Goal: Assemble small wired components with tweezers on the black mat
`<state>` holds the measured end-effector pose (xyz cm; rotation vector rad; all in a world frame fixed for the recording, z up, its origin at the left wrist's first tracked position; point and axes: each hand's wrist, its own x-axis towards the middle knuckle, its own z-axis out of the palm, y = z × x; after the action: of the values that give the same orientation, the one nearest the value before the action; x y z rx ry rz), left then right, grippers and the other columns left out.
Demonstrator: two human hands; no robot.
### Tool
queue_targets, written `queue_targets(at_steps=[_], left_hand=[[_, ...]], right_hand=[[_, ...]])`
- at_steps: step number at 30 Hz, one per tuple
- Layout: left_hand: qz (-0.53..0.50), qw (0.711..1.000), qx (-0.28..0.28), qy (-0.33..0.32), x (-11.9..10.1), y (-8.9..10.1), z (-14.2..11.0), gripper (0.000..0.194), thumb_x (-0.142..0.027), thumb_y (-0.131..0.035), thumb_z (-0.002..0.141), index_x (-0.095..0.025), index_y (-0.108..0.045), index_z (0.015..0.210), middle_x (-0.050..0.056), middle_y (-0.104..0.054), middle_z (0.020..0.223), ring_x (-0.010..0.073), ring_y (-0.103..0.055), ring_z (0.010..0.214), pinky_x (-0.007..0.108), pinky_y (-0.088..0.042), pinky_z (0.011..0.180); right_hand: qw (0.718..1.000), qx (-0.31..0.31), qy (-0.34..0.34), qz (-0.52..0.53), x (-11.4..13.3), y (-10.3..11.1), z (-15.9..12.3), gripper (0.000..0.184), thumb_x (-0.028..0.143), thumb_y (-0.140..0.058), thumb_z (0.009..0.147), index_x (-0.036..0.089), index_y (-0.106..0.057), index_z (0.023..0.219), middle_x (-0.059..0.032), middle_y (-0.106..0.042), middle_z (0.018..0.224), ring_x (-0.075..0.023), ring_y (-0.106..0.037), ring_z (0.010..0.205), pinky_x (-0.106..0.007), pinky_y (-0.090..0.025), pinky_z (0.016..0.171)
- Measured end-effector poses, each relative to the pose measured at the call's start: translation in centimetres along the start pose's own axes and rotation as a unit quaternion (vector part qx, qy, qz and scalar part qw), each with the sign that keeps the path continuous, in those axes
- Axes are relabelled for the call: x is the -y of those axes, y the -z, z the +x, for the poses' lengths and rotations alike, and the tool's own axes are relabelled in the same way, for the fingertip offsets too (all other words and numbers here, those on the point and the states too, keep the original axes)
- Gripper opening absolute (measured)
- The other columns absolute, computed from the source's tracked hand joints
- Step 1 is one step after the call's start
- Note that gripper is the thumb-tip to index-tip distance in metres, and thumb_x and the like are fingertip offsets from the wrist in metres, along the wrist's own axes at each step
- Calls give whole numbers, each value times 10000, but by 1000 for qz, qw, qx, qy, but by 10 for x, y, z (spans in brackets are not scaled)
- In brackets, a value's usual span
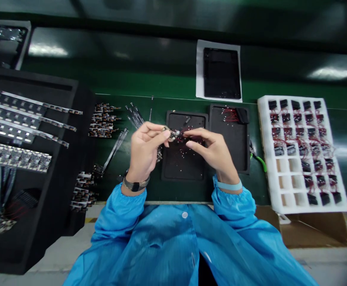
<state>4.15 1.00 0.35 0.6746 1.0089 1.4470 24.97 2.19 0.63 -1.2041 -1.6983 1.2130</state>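
Small electronic part (174,135) sits above the far left portion of the left black tray (184,173), at the tips of the left hand (146,149). The left thumb and forefinger are pinched together on it, with no gap showing. From those fingertips it lies to the right, and its long axis seems to run left to right, though blur makes this uncertain. The left hand is nearer, being in contact; the right hand (212,149) comes in from the near right, its fingers pointing left, just beside the part. Its thumb and forefinger stand slightly parted, and I cannot tell whether the 2 tips grip any of the thin red wires (188,139) there. Both hands have their backs turned up, wrists on the near side and fingers bent inward. Right of them lie the right black tray (228,149) and a white foam tray (271,171).
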Motion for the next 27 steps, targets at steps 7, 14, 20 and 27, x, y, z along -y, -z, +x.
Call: queue_targets(at_steps=[7,14,20,27], left_hand=[[-6,993,-72,-89,-16,23,11,304,-278,-859,794,-232,-595,939,-29,-671,806,96,-635,628,227,-529,588],[-22,994,-84,-63,-12,21,12,336,-291,-873,752,-221,-591,922,-27,-665,798,88,-616,608,221,-479,545],[-66,994,-77,-32,-12,13,12,339,-254,-882,723,-201,-603,908,-28,-688,786,72,-612,589,204,-437,529],[-55,997,-53,-2,-2,11,24,423,-387,-911,681,-173,-645,930,10,-701,811,90,-612,640,233,-407,557]], right_hand=[[946,235,13,-224,-11,4,-3,76,165,-687,947,206,-742,980,-6,-687,820,-146,-602,708,-280,-425,706],[933,197,-48,-297,-8,13,-1,81,216,-731,914,209,-683,980,11,-660,774,-155,-586,706,-271,-349,660],[915,214,-51,-339,-13,4,3,38,236,-681,915,224,-672,880,-3,-644,737,-175,-588,682,-295,-353,637],[953,166,-64,-245,-30,31,7,246,591,-668,895,346,-677,888,-107,-691,734,-274,-646,601,-416,-495,573]])
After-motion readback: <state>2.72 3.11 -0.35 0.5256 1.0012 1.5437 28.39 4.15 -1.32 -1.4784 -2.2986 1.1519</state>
